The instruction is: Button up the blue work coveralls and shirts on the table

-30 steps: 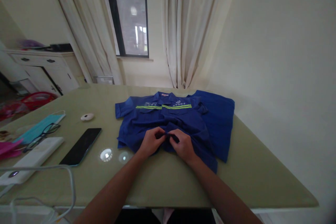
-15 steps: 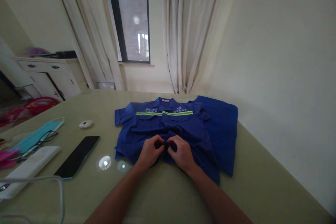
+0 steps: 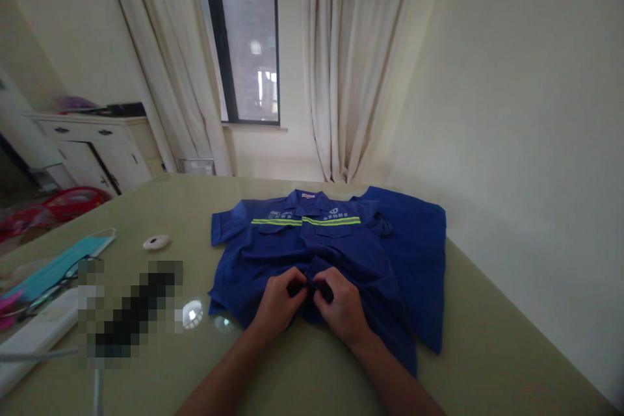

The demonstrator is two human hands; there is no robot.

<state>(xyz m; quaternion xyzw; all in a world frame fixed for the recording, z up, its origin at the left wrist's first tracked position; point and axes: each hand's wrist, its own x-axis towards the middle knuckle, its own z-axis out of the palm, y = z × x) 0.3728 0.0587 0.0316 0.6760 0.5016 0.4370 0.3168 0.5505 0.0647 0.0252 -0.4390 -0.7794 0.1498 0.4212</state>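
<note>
blue work shirt [image 3: 302, 247] lies front-up on the green tabletop [image 3: 492, 364], collar to the far side, a yellow reflective band across the chest. its lower front is bunched up near the person.

left hand [image 3: 279, 302] and right hand [image 3: 345, 307] are both closed and pinch the shirt's front opening low down, with fingertips meeting at the middle. whether a button sits between them is hidden by the fingers.

risks, as judged:
- the cloth under the hands is rumpled. a pull from either side could drag the whole shirt toward the person and skew the two front edges.
- the shirt's right sleeve overlaps a second blue garment [image 3: 419, 253]. a tug could shift that too.
- fingers cover the work spot, so a misaligned closure would be easy to miss.

edges and room:
- the second garment reaches close to the tabletop's right edge, with the wall beyond it. there is little room that way.
- bare tabletop lies between shirt and person, and more to the right of the forearms.
- to the left, well apart from the shirt, lie a small white round thing [image 3: 156, 242], a teal face mask [image 3: 63, 261] with glasses [image 3: 51, 281] on it, a white flat box [image 3: 34, 338], and a dark flat thing blurred out.
- two bright light spots on the tabletop sit just beside the shirt's left hem.
</note>
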